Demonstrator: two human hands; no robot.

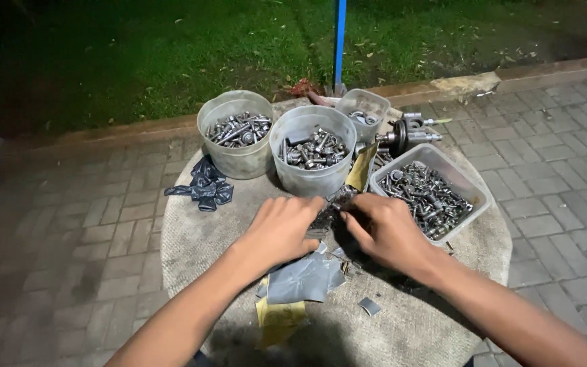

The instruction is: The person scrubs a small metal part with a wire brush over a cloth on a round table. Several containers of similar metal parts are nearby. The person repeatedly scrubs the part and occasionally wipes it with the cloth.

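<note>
Both our hands, left hand [281, 228] and right hand [383, 228], pinch a small metal part [334, 202]; a slip could knock it into the rectangular tub [473, 194] of bolts.

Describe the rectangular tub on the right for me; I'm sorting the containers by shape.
The rectangular tub is translucent, plastic-looking, with rounded corners and an open top. It sits flat but angled on the round table, right of the round tubs. Grey metal bolts and nuts fill its bottom. The right hand lies just beside its near-left edge.
</note>
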